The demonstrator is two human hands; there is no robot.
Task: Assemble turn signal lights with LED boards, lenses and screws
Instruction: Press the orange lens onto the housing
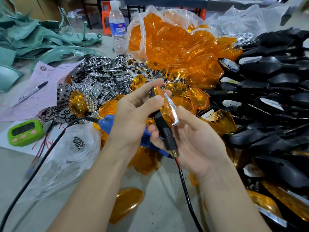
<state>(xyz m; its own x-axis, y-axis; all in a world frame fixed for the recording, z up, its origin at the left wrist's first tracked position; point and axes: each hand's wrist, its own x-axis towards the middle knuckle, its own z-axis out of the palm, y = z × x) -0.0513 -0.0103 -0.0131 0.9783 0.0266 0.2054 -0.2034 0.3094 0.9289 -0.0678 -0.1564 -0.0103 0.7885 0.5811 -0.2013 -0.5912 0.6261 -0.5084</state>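
A turn signal light with a black housing, an orange lens and a chrome edge is held upright in the middle of the view. My left hand pinches its upper part between thumb and fingers. My right hand cradles the black stem, whose brass thread and red and black wires hang down. A blue electric screwdriver lies under my hands. Behind are a heap of chrome reflectors, a clear bag of orange lenses and a stack of black housings.
A water bottle stands at the back. A pen lies on pink paper at the left, near a green timer. A clear bag of screws and the screwdriver's black cable lie at the front left.
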